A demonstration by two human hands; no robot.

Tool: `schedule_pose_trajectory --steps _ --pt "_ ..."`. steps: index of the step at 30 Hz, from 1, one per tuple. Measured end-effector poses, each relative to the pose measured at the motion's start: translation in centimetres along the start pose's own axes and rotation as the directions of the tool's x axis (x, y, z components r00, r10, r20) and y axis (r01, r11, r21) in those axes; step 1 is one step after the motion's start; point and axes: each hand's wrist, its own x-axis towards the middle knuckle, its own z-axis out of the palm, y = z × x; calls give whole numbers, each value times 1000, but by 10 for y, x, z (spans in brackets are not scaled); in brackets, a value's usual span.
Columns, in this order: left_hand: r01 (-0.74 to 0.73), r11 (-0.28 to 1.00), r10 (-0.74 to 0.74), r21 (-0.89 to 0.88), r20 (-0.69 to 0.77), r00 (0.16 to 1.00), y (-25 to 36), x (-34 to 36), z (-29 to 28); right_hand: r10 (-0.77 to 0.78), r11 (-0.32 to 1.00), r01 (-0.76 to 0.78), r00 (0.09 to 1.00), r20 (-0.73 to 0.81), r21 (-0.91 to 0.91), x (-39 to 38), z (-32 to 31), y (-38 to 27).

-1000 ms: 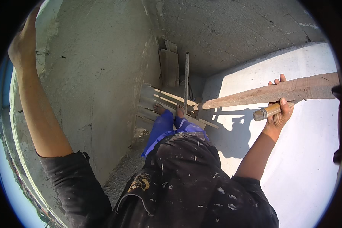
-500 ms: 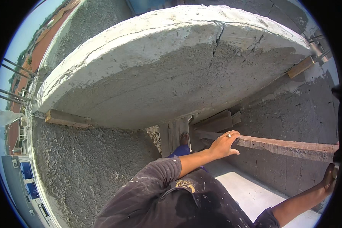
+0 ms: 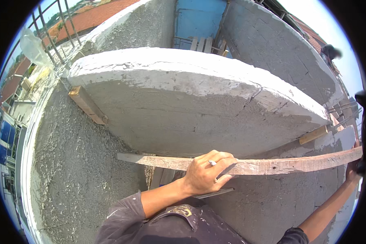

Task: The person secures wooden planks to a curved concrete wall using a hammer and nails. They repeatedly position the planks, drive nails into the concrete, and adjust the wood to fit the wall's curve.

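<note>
A long rough wooden batten point(image 3: 288, 166) lies crosswise in front of me, below a cement-plastered wall. My left hand point(image 3: 210, 171), with a ring on one finger, is closed over the batten left of its middle. At the far right, my right hand point(image 3: 352, 170) grips the batten near its other end; a dark shape at the picture's rim covers part of that hand. The batten's left end juts out free near the rough left wall.
The low plastered wall point(image 3: 191, 110) has a white cracked top. Short wood blocks point(image 3: 88, 106) brace its corners. A rough wall point(image 3: 73, 175) stands at left, with bare rebar point(image 3: 53, 30) above. Boards show below my left hand. Behind are a blue panel point(image 3: 199, 18) and a person point(image 3: 330, 53).
The batten has been raised and swung out leftward, so its left end now shows in front of the wall. Both hands have kept hold of it. My view has tilted up.
</note>
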Motion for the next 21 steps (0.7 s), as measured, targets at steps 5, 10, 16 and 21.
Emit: schedule_pose_trajectory --steps 5,10,16,21 --pt "-39 986 39 164 2 999 31 28 -43 176 935 -138 980 -90 328 6 30 38" --pt "130 972 -146 193 70 987 32 32 -26 288 873 -172 937 -199 455 21 47 109" --pt "118 951 -160 286 127 979 22 56 13 556 825 -462 766 -323 325 22 62 154" --pt "70 885 -167 460 174 970 35 98 23 563 811 -442 766 -308 383 -4 79 230"
